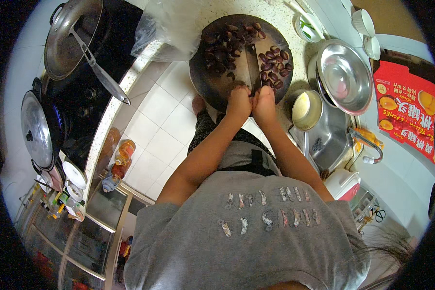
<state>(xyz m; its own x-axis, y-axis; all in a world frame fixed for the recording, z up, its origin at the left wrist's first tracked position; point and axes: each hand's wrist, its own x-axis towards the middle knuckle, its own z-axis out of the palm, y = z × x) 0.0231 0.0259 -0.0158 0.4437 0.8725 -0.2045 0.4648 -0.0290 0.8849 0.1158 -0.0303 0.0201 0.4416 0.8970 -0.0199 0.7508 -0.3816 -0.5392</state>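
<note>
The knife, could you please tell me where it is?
In the head view's upper centre, the knife is over the round board, between two groups of brown nuts, beyond the left hand and right hand.

Knife (pixel 254 67): handle hidden; plastic bag (pixel 171 31), pan (pixel 58 53) cut off at top.

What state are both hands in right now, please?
Left hand: curled closed; whether it holds anything cannot be told.
Right hand: closed, holding the knife.
</note>
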